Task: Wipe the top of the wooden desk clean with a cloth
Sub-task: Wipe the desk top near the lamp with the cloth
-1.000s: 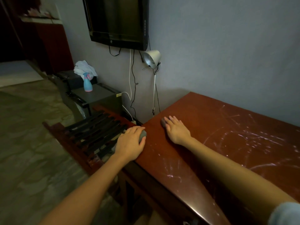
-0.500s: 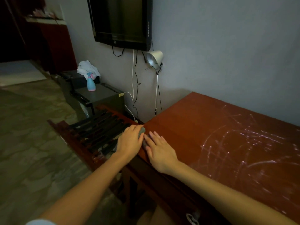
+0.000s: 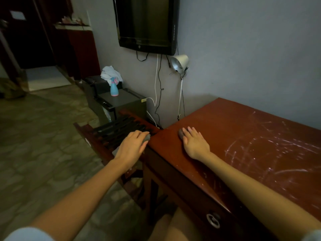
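My right hand (image 3: 195,145) has swung back from the edge, released flat on the small grey cloth (image 3: 180,133), mid-frame on the red-brown wooden table (image 3: 243,129); my left hand (image 3: 130,148) stays clenched round a grey wad (image 3: 147,137). Another stroke, I judge.

I counted two hands of mine, my left hand (image 3: 131,148) and my right hand (image 3: 195,145). Two grey wads of cloth showed, the left wad (image 3: 147,137) and the right wad (image 3: 180,133). There was one wooden desk (image 3: 234,136), one ring pull (image 3: 213,220) on it, one television (image 3: 147,23), one lamp (image 3: 179,64), one dark slatted rack (image 3: 118,129), one grey cabinet (image 3: 125,101), one blue spray bottle (image 3: 114,89) and one white rag (image 3: 111,74).
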A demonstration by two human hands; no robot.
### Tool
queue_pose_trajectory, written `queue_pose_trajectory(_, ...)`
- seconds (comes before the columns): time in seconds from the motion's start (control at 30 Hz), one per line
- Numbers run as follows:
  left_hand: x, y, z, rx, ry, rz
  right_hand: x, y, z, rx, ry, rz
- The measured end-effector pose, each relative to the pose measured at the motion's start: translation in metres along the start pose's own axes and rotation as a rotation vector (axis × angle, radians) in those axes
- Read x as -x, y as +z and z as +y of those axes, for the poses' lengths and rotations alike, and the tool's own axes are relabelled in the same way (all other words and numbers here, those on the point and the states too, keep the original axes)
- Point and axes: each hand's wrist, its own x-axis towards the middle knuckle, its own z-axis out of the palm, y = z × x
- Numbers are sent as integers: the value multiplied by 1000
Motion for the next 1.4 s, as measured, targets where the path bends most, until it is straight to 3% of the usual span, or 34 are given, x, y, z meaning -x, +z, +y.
queue_pose_trajectory(0.2,-8,3,26,21,68,8,87,4,-15,15,-16,4)
queue_pose_trajectory(0.3,-4,4,33,16,71,13,106,15,-41,82,-61,86)
queue_pose_trajectory(0.4,-1,1,26,2,37,24,88,29,-68,108,-120,111)
queue_pose_trajectory(0.7,19,-15,-14,-57,-120,53,-18,38,-128,62,-175,-46)
queue_pose_trajectory(0.87,19,-10,-8,-62,-129,33,1,38,-114,76,-280,27)
queue_pose_trajectory(1.07,1,9,27,-19,-69,5,86,30,-57,94,-388,75)
queue_pose_trajectory(1.23,-19,27,60,19,51,-20,121,8,-12,14,-245,6)
queue_pose_trajectory(1.4,-28,32,63,26,76,-65,77,5,6,-29,-88,-30)
